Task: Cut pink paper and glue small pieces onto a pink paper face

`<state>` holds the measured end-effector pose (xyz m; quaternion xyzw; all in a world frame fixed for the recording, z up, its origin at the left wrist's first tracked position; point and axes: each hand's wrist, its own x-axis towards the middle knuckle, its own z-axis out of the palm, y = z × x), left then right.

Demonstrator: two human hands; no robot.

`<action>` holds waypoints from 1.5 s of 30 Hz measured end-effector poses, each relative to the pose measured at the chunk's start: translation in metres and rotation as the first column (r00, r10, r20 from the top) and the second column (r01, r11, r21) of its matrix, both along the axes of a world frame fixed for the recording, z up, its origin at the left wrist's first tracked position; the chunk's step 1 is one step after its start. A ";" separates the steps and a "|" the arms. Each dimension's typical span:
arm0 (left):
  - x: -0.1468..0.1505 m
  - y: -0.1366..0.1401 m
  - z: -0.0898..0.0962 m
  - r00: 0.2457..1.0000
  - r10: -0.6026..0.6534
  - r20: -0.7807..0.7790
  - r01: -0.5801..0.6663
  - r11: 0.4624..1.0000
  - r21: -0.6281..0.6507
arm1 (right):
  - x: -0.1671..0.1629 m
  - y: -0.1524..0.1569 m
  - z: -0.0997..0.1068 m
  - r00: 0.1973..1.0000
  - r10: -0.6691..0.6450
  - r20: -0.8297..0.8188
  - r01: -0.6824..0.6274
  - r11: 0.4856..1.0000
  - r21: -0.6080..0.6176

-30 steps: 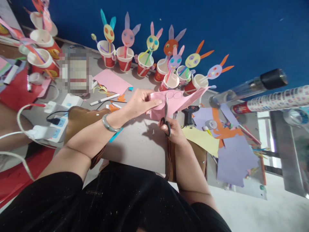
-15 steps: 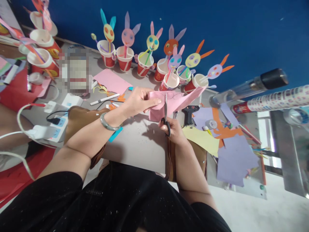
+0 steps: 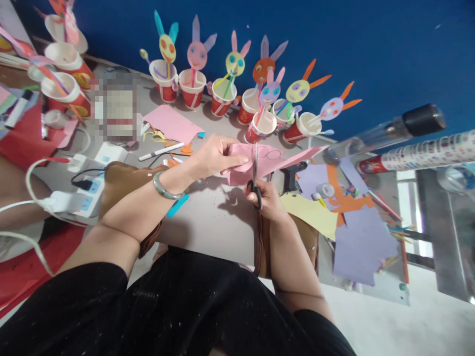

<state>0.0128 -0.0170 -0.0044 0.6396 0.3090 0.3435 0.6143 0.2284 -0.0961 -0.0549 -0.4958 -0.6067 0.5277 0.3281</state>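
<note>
Above the middle of the table, my left hand (image 3: 221,157) pinches the left end of a sheet of pink paper (image 3: 267,165) between thumb and fingers. Outlines of small circles are drawn along the paper's upper part. My right hand (image 3: 270,200) is closed around the black handles of a pair of scissors (image 3: 255,173). Their blades point away from me and lie across the paper, just right of my left thumb. A bracelet (image 3: 166,187) sits on my left wrist. Past the paper stands a red and white paper cup (image 3: 260,126) with a rabbit face on it.
Several cups with paper rabbits line the blue wall (image 3: 334,39). On the right lie a black glue gun (image 3: 294,176), yellow paper (image 3: 310,213) and purple paper (image 3: 363,244). To the left are a white marker (image 3: 162,151), pink paper (image 3: 172,122) and a power strip (image 3: 90,195) with cables.
The pink paper has tilted and turned slightly, its right end reaching farther right, with the drawn circles showing more plainly. Both hands stay nearly in place.
</note>
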 end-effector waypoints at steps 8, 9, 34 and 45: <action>-0.003 0.003 -0.001 1.000 -0.001 -0.026 0.002 1.000 0.020 | 0.001 0.000 0.001 1.000 0.003 0.012 -0.003 1.000 -0.019; -0.004 0.004 0.000 1.000 -0.002 -0.027 0.003 1.000 0.026 | 0.001 0.000 0.001 1.000 0.005 0.011 -0.005 1.000 -0.020; -0.003 0.002 0.003 0.997 -0.072 -0.006 0.072 0.997 -0.007 | -0.001 -0.002 0.003 1.000 0.013 -0.012 -0.013 0.999 -0.041; -0.006 0.002 0.009 0.997 -0.066 -0.041 0.066 0.998 -0.003 | -0.002 -0.001 0.004 0.999 0.028 -0.018 -0.028 1.000 -0.013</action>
